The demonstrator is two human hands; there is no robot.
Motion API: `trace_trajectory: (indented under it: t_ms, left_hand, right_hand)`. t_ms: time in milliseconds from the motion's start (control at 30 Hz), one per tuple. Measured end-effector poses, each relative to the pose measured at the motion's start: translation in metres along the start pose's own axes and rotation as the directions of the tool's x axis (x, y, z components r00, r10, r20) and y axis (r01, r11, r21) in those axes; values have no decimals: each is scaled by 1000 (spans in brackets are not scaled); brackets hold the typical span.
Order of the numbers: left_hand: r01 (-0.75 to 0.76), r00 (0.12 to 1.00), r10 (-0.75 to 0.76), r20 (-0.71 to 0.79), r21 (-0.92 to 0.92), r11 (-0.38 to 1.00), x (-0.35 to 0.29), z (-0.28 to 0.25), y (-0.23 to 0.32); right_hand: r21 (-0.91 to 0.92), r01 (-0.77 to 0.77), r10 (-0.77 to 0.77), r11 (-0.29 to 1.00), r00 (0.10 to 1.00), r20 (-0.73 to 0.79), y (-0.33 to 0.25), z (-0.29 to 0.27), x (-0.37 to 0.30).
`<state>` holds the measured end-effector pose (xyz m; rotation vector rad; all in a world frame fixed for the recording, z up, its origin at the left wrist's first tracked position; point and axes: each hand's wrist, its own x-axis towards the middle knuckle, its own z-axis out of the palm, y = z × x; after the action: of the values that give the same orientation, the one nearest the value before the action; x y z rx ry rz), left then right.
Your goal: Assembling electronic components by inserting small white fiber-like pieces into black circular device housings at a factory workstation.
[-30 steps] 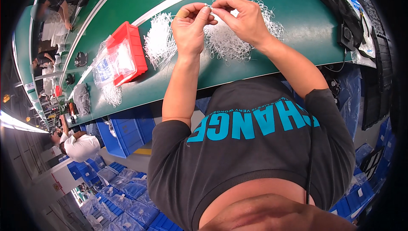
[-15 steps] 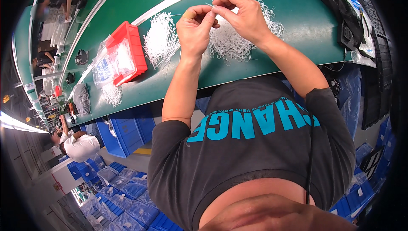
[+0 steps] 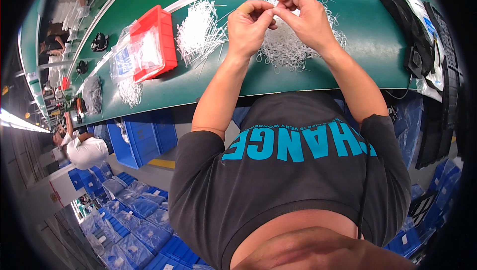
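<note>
My left hand [image 3: 244, 30] and my right hand [image 3: 311, 21] meet above the green table, thumbs and forefingers pinched together. Between these fingertips is a thin white plastic tie, mostly hidden by the fingers. Beneath and beside my right hand spreads a heap of white looped ties [image 3: 285, 54]. Left of my left hand lies a pile of straight white ties [image 3: 198, 32], many pointing the same way. A yellowish wrap [image 3: 245, 8] covers part of a finger on my left hand.
A red plastic bin [image 3: 169, 41] holding clear bags stands left of the straight ties. More white loops [image 3: 130, 92] lie in front of it. A black mesh bag [image 3: 415, 36] is at the right. Below the table are blue crates [image 3: 144, 138]. A person in white [image 3: 87, 151] sits far left.
The whole view has shifted, so table and hands appear farther right. Both hands keep their fingertips pinched together; the thin end seen beside the left fingers is now hard to make out.
</note>
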<state>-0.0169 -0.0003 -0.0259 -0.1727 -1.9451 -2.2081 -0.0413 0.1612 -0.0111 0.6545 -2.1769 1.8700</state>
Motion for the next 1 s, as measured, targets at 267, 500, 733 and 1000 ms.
trace_trajectory:
  t_ms: [267,500,733,1000]
  left_hand:
    - [80,992,77,-104,960,270,86,-109,-12]
    - [143,969,-189,-158,986,-89,122,-133,-39]
    - [167,971,-192,-144,980,109,124,-145,-38]
    - [-86,907,357,-224,732,676,108,-138,-3]
  right_hand:
    - [-303,44,-27,952,998,60,7,-10,-2]
    - [-289,44,-37,956,999,29,10,-16,-10]
    - [-285,40,-27,958,998,51,7,-21,-9]
    - [-276,129,-110,952,990,84,1,-11,-3]
